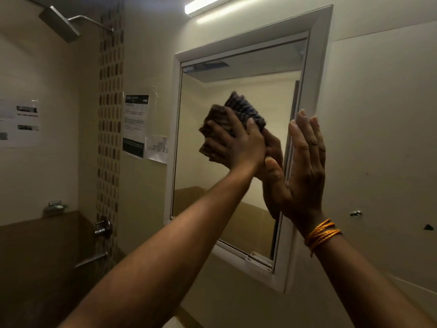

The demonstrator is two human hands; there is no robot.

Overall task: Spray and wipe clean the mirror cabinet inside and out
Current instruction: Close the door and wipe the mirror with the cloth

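On the mirror (pixel 212 185), left hand (pixel 233 144) fingers (pixel 214 129) grip cloth (pixel 246 110).

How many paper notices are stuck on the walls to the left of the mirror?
3. One large sheet is at the far left edge; one notice with black bands hangs beside the tile strip; one small sheet overlaps its lower right corner. More may lie outside the view.

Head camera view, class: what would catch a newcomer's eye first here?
At centre, the left hand presses a dark striped cloth against the mirror. Beside it, the right hand, orange cord at the wrist, lies flat along the white frame. A shower head hangs top left.
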